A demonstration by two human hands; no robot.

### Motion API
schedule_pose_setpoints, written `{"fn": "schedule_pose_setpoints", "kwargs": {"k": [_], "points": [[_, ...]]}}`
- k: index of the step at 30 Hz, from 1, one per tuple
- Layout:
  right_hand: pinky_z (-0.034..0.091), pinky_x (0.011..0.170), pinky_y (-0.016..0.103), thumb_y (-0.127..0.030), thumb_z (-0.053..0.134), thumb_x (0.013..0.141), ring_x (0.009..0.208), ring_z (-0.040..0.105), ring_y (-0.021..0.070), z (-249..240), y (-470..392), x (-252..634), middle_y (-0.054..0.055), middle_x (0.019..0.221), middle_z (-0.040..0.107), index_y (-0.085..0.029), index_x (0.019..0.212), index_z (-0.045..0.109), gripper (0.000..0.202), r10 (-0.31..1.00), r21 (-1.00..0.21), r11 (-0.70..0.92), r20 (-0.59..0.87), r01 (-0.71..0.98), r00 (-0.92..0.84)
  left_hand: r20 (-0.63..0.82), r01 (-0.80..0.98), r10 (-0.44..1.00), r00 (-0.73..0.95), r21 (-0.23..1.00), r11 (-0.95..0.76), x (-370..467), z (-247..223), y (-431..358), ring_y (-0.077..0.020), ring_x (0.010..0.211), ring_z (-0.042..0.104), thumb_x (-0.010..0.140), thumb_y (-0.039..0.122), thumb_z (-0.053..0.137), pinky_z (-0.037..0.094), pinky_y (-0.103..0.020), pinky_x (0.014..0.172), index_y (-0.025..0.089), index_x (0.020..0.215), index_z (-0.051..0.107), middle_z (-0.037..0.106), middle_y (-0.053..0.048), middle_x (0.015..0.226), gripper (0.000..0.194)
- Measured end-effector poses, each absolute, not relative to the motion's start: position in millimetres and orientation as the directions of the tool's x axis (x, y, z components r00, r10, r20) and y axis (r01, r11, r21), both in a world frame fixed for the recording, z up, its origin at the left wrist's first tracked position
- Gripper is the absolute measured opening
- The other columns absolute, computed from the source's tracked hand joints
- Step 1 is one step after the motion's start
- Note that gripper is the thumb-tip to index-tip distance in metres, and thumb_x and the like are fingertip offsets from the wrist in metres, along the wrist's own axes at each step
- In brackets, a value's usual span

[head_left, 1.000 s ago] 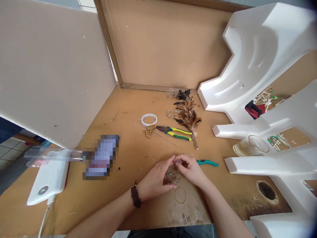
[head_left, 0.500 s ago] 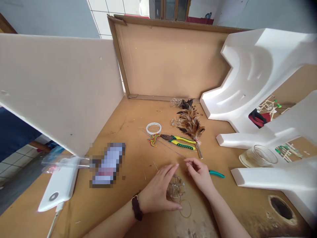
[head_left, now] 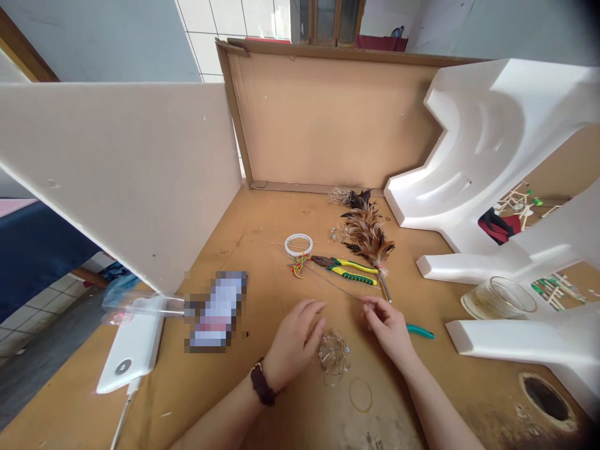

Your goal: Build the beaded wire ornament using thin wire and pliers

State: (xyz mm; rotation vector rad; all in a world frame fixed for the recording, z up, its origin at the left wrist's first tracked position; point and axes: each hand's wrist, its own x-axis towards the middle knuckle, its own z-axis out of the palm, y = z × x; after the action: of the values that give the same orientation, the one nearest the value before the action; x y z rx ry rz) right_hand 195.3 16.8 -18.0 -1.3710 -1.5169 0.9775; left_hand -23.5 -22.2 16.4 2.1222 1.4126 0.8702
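My left hand point(head_left: 294, 345), with a dark strap on its wrist, is above the table, fingers curved and apart, holding nothing. Just right of it sits a small round ornament of bent wire and beads point(head_left: 334, 358). A thin yellowish ring point(head_left: 360, 395) lies below that ornament. My right hand point(head_left: 388, 330) pinches the end of a thin wire point(head_left: 338, 287) between thumb and forefinger. This wire stretches up and left toward pliers with yellow-green handles point(head_left: 352, 276). Partly behind my right hand shows a teal tool handle point(head_left: 420, 331).
Beyond the pliers lie a white ring point(head_left: 299, 244) with coloured threads and a feather duster point(head_left: 368, 234). A phone point(head_left: 218, 310) and a white power bank point(head_left: 134, 350) are on the left. White foam pieces point(head_left: 482, 340) and a glass point(head_left: 499, 299) stand right; a hole point(head_left: 546, 398) is nearby.
My left hand has drawn left, off the wire ornament, its fingers less spread. My right hand keeps its pinch. The whole view has shifted slightly.
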Motion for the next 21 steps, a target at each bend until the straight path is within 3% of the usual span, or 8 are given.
{"fn": "schedule_pose_setpoints", "kwargs": {"k": [2,4,8,15,17,21], "points": [[0.038,0.047,0.024,-0.044,0.050,0.078,0.049,0.044,0.0118,-16,17,196,0.000,0.061,0.051,-0.015,0.091,0.058,0.032,0.995,-0.940,0.095,0.089,0.329,-0.035,0.198,0.742,0.948,0.250,0.590,-0.319,-34,22,-13,-0.0187,0.093,0.056,0.089,0.023,0.032,0.045,-0.032,0.084,0.016,0.103,0.055,0.060,-0.010,0.100,0.027],[0.039,0.047,0.024,-0.043,0.050,0.079,0.050,0.045,0.0118,-14,17,196,0.001,0.063,0.053,-0.015,0.092,0.058,0.032,0.994,-0.940,0.105,0.097,0.325,-0.039,0.073,0.840,0.942,0.326,0.435,-0.324,-44,28,-3,-0.0194,0.084,0.059,0.088,0.022,0.034,0.046,-0.032,0.077,0.016,0.091,0.060,0.063,-0.009,0.088,0.027],[0.039,0.048,0.024,-0.040,0.049,0.080,0.052,0.046,0.0121,-14,17,198,0.002,0.065,0.055,-0.015,0.092,0.059,0.030,0.990,-0.929,0.142,0.135,0.341,-0.044,-0.092,0.935,0.938,0.335,0.160,-0.318,-57,38,30,-0.0200,0.078,0.061,0.087,0.018,0.037,0.045,-0.031,0.072,0.014,0.078,0.062,0.065,-0.011,0.082,0.027],[0.041,0.051,0.024,-0.038,0.046,0.079,0.055,0.052,0.0145,-19,23,205,0.003,0.064,0.059,-0.015,0.091,0.062,0.030,0.987,-0.901,0.130,0.159,0.414,0.036,-0.098,0.985,0.980,0.174,0.020,-0.172,-80,25,134,-0.0214,0.090,0.058,0.088,0.020,0.042,0.046,-0.037,0.079,0.012,0.094,0.060,0.061,-0.012,0.096,0.021],[0.043,0.055,0.025,-0.037,0.045,0.079,0.058,0.055,0.0155,-19,24,207,0.003,0.066,0.061,-0.016,0.091,0.062,0.029,0.985,-0.893,0.143,0.172,0.426,0.031,-0.106,0.988,0.982,0.155,0.009,-0.155,-89,20,158,-0.0186,0.094,0.056,0.086,0.029,0.049,0.048,-0.039,0.079,0.015,0.111,0.051,0.054,-0.008,0.111,0.029],[0.045,0.058,0.026,-0.037,0.044,0.081,0.061,0.057,0.0168,-17,21,208,0.004,0.068,0.063,-0.017,0.091,0.062,0.028,0.979,-0.854,0.171,0.202,0.491,0.012,-0.096,0.986,0.981,0.169,0.024,-0.167,-101,15,191,-0.0187,0.095,0.056,0.086,0.029,0.049,0.048,-0.039,0.079,0.015,0.112,0.051,0.054,-0.008,0.112,0.030]]}}
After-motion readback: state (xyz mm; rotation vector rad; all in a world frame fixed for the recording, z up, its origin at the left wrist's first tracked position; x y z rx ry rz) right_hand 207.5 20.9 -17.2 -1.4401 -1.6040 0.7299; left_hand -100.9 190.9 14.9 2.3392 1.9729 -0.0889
